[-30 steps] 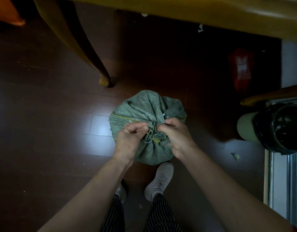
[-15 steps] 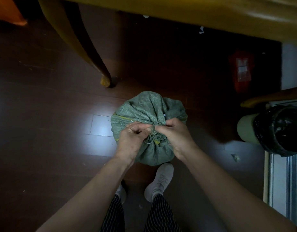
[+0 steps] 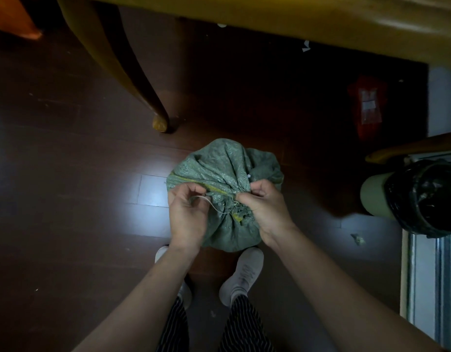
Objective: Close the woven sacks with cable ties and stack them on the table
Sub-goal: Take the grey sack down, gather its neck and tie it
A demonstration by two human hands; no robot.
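A full green woven sack (image 3: 219, 171) stands on the dark wooden floor in front of my feet, its mouth gathered into a bunch. A thin white cable tie (image 3: 211, 203) loops around the gathered neck. My left hand (image 3: 187, 214) pinches the free tail of the tie, pulled out to the left of the neck. My right hand (image 3: 263, 207) pinches the bunched neck at the tie's head. The wooden table (image 3: 321, 19) spans the top of the view above the sack.
A curved table leg (image 3: 153, 107) stands just behind and left of the sack. A bin lined with a black bag (image 3: 422, 196) sits at the right, by a metal door track. A red packet (image 3: 368, 107) lies under the table. My two shoes (image 3: 242, 273) are beneath the sack.
My left hand has drawn away to the left from the neck, pulling the tie's tail out with it. My right hand stays on the bunched neck.
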